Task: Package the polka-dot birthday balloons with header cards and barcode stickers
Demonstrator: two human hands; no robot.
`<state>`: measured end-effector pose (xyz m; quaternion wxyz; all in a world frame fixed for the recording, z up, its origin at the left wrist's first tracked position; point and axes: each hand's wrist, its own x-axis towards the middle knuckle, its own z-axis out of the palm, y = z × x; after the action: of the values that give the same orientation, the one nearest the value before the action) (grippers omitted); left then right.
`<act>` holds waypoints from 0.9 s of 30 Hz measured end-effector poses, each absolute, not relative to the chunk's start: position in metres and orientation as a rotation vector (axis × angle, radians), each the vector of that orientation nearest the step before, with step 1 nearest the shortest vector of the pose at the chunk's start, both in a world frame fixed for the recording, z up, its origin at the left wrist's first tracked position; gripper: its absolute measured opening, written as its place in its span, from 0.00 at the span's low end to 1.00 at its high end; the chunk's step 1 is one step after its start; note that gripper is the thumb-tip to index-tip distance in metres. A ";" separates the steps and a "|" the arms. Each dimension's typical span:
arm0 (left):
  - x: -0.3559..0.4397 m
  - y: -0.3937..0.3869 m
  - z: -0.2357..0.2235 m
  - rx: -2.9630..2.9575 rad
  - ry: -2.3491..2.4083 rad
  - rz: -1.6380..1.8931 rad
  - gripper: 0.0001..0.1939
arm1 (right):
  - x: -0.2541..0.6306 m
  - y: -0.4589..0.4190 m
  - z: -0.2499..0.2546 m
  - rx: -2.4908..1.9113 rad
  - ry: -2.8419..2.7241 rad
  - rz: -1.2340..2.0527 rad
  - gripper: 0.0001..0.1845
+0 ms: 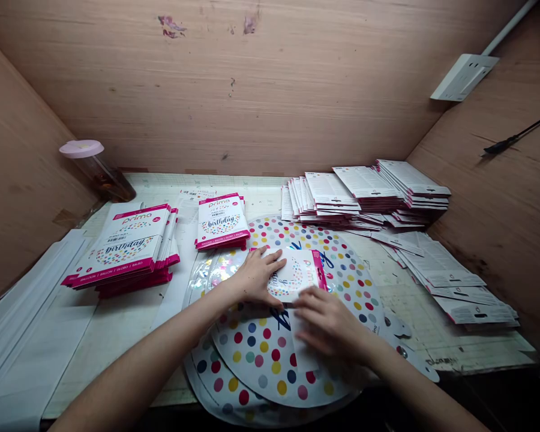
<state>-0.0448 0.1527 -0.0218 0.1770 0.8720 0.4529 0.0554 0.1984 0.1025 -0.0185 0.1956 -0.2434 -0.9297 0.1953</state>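
Note:
A white and pink balloon packet [297,270] lies sideways on a pile of flat round foil balloons [261,348] printed with coloured dots. My left hand [258,277] rests on the packet's left part, its fingers spread and the thumb along the lower edge. At the packet's lower right corner is my right hand [326,321], blurred by motion, with the fingers bent. A white paper strip [305,357] shows beneath the right fingers. Whether those fingers grip the strip or the packet is not clear.
Pink-edged packet stacks [135,246] and a smaller packet pile [222,222] stand left. Several stacks of packets, backs up [369,192], fill the back right; more packets [450,276] fan out below. White sheets [31,318] lie far left, near a lidded bottle [101,174].

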 end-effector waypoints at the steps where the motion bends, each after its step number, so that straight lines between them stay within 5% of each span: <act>1: -0.045 0.153 -0.021 2.477 1.288 0.152 0.57 | 0.204 0.090 -0.016 -0.639 -2.697 0.491 0.16; 6: -0.046 0.152 -0.018 2.488 1.290 0.138 0.58 | 0.206 0.046 -0.025 -0.566 -2.775 -0.072 0.22; 11: -0.047 0.155 -0.018 2.481 1.267 0.119 0.59 | 0.175 0.041 -0.034 -0.598 -2.558 -0.397 0.14; 21: -0.044 0.160 -0.034 2.425 1.249 0.205 0.64 | 0.163 0.104 0.002 -0.937 -2.264 0.295 0.11; 27: -0.042 0.156 -0.033 2.405 1.242 0.270 0.63 | 0.158 0.181 -0.021 -1.177 -2.171 0.763 0.07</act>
<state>-0.0417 0.1555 -0.0332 0.2091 0.8646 0.4465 0.0969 0.1579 0.1809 -0.0213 0.2749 -0.4380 -0.8075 0.2838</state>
